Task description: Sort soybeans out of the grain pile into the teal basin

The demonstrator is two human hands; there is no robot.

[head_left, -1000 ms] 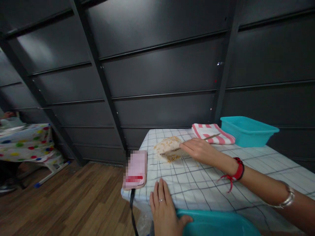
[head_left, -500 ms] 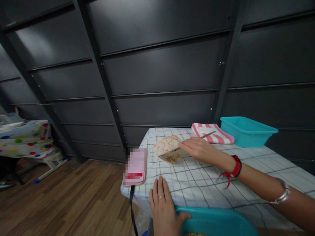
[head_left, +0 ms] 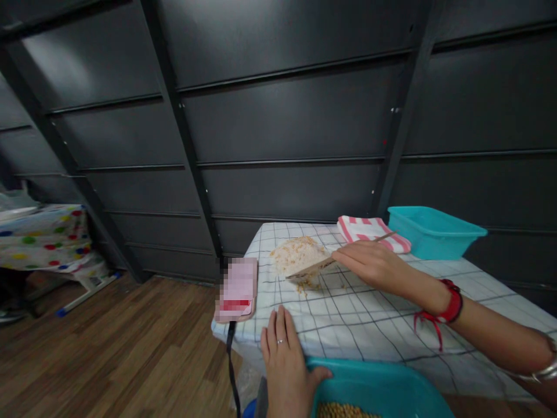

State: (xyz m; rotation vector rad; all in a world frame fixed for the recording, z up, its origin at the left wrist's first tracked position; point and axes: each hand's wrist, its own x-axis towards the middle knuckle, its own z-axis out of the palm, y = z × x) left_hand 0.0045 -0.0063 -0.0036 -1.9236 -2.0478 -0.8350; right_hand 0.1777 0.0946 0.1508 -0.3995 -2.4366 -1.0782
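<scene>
A pale mound of rice-like grains (head_left: pixel 298 255) mixed with yellow ones sits on the checked tablecloth. My right hand (head_left: pixel 363 261) is closed round a long, flat, wood-coloured stick (head_left: pixel 311 268), whose lower end lies along the near side of the mound. The stick's thin far end sticks out past my knuckles. Loose yellow grains (head_left: pixel 302 288) lie just in front of it. My left hand (head_left: pixel 285 360) is open, its fingers stretched out on the cloth's near edge. Its thumb lies over the rim of a teal tub (head_left: pixel 383 371) holding yellow-brown beans (head_left: pixel 343 410).
A second teal tub (head_left: pixel 439 244) stands at the back right, beside a folded pink-striped cloth (head_left: pixel 365 227). At the table's left edge lies a pink phone (head_left: pixel 239 284) with a black strap. Dark panelled wall rises behind; another table (head_left: pixel 43 238) with a dotted cover is far left.
My right hand has moved a little right, and more of the stick now shows along the mound. The view has shifted slightly, showing more beans in the near tub. My left hand keeps its place.
</scene>
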